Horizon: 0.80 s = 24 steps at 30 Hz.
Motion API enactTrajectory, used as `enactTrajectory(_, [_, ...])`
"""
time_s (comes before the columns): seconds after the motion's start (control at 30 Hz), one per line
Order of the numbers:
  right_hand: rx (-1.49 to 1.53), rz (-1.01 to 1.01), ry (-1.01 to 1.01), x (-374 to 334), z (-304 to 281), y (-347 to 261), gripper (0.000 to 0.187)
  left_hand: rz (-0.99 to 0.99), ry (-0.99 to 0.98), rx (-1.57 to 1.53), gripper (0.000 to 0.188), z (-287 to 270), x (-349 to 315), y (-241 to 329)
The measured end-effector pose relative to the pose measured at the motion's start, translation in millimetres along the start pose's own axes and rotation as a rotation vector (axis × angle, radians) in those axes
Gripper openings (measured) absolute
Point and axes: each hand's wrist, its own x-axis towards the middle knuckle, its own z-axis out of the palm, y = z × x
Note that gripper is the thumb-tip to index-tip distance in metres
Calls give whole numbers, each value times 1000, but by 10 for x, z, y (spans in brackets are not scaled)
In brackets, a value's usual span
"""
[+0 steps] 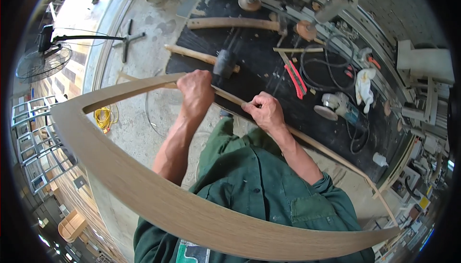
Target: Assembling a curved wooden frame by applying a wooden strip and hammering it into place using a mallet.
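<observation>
A long, thin strip of light wood veneer (144, 191) bends in a wide loop around me, from the lower right, past my left side, and back across in front. My left hand (196, 92) is closed around the upper run of the strip, fist on its edge. My right hand (265, 112) pinches the same run a little further right, fingers curled over it. Both forearms rise from my green work jacket (254, 176). Beyond my right hand the strip narrows and runs down toward the lower right.
A black workbench mat (269, 71) ahead carries a rubber mallet (224, 62), a wooden-handled hammer (230, 23), red-handled clamps (295, 78), an angle grinder (338, 107), cables and a white glove (363, 86). A standing fan (45, 56) and a yellow cord (103, 117) are on the concrete floor at left.
</observation>
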Motion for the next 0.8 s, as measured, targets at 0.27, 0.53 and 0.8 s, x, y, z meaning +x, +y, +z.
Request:
enactTrajectory(0.27, [-55,-100,-45,521,586,-220,44,-27,-103,55,6,309,74,120])
enactTrajectory(0.53, [-111,-42,27,-25,123,19,30,-46,-23,-22,13,319,40,-73])
enactTrajectory(0.8, [-180,18,166,-785,-687,548,24,-69,-68,-17,11,247,133,-67])
